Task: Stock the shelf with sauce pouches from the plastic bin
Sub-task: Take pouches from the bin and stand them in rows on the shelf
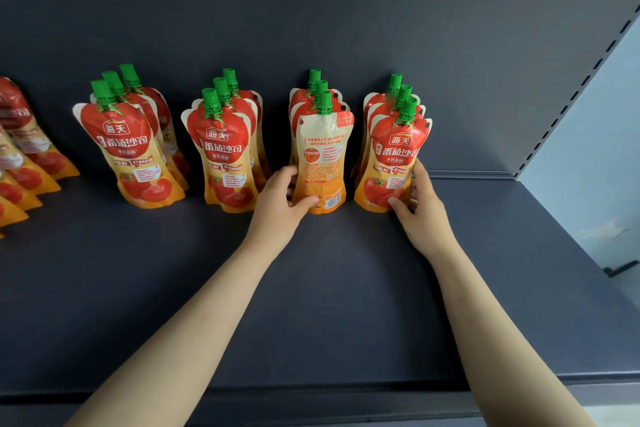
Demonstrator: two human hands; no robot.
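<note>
On the shelf (311, 288), the reversed pouch (322, 156) is clamped by the left grip (277, 208); the rightmost front pouch (394, 156) is clamped by the right grip (420, 211).

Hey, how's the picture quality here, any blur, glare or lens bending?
Head view: light is soft and even, no harsh glare on the pouches; green caps of the rightmost row look smeared; wide-angle bending leans the far-left pouches outward; the shelf shows only faint shadows.
</note>
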